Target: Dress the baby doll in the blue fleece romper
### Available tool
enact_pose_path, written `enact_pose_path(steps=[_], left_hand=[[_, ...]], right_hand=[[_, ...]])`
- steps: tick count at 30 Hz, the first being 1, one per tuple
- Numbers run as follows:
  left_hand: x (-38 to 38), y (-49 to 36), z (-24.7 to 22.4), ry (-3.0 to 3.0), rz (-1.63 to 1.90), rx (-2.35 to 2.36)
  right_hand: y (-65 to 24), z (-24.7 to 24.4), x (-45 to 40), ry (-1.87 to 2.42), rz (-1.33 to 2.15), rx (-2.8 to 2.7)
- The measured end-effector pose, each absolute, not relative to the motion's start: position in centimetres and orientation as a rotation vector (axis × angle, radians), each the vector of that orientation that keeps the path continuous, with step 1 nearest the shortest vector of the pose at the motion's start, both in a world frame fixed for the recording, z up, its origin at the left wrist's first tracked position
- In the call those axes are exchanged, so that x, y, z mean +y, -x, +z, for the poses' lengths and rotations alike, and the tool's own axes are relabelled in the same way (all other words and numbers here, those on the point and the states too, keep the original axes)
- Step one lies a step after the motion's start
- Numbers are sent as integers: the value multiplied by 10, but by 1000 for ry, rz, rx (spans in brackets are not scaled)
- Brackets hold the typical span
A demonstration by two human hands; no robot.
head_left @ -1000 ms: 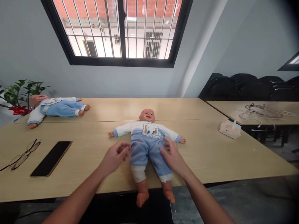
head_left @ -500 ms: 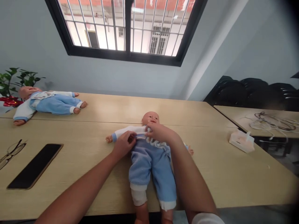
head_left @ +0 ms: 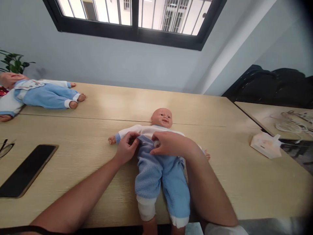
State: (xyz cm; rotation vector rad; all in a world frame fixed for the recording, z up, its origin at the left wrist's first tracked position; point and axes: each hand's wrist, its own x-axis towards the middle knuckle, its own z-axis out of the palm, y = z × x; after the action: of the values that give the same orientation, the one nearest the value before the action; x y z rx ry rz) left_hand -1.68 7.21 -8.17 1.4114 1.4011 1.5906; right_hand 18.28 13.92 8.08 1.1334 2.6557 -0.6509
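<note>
With the left hand (head_left: 126, 147) nearly closed, thumb and fingertips together, pinching the top edge of the blue cloth (head_left: 145, 140) on the left of the doll (head_left: 149, 173). With the right hand (head_left: 166, 143) palm down over the middle of the doll's chest, curled and partly open, thumb apart from forefinger, a small bit of white showing in the space between. Cannot tell of any firm hold there, with the other fingertips hidden. Directly between and beneath both hands, face up on the counter (head_left: 227, 176): the doll, head beyond the hands, blue-trousered legs stretching back toward the near edge, between the forearms. At the ankles, white cuffs (head_left: 147, 207). Off to the left, well apart from the hands, a black phone (head_left: 28, 171) lying flat, with part of a pair of glasses (head_left: 7, 148) near it. Farther back on the left, a second doll (head_left: 46, 94) in blue and white, on its back, near a leafy plant (head_left: 16, 63). Over to the right, a tissue box (head_left: 265, 144) on the counter; beyond it, loose cables (head_left: 290, 125) on another table (head_left: 266, 112), in front of black chairs (head_left: 274, 83).
</note>
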Motion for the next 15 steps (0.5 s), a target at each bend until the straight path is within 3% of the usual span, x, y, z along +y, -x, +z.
enact_pose_path(steps=[6,15], left_hand=[[65,11,-77,-1410,1747,1549],[64,9,-79,-1348,1658,1350]], right_hand=[[-191,84,127,-1127,-372,2880],[-192,87,127,-1089,-425,2927]])
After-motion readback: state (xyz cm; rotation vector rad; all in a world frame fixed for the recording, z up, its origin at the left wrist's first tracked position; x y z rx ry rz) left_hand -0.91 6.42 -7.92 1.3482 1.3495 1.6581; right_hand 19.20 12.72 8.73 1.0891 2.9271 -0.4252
